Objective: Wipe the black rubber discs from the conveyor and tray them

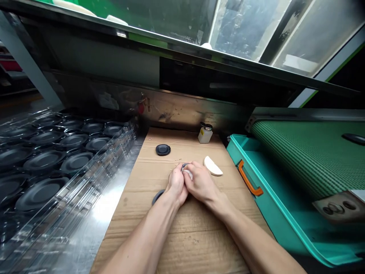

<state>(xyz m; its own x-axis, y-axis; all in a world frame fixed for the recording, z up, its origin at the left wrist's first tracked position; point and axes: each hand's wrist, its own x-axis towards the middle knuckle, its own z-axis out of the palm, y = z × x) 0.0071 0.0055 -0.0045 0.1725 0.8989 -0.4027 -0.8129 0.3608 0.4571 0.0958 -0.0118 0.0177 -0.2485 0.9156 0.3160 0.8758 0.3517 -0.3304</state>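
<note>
Above the cardboard sheet (pixel 199 232) my two hands meet. My left hand (pixel 176 183) is closed around a dark round disc (pixel 186 165), of which only a bit of the rim shows. My right hand (pixel 201 182) presses a white wad (pixel 188 174), perhaps cloth or paper, against that disc; fingers hide most of it. One black round disc with a raised rim (pixel 163 149) lies flat beyond my hands. Another dark disc (pixel 157 196) is partly covered by my left forearm. To the right of my right hand rests a white half-round pad (pixel 213 166).
A small square bottle with a dark cap (pixel 205 134) stands at the cardboard's far edge. Clear plastic trays (pixel 114 152) with several black discs fill the left. On the right are a teal bin (pixel 281 224) with an orange handle (pixel 248 182) and a green conveyor belt (pixel 310 152).
</note>
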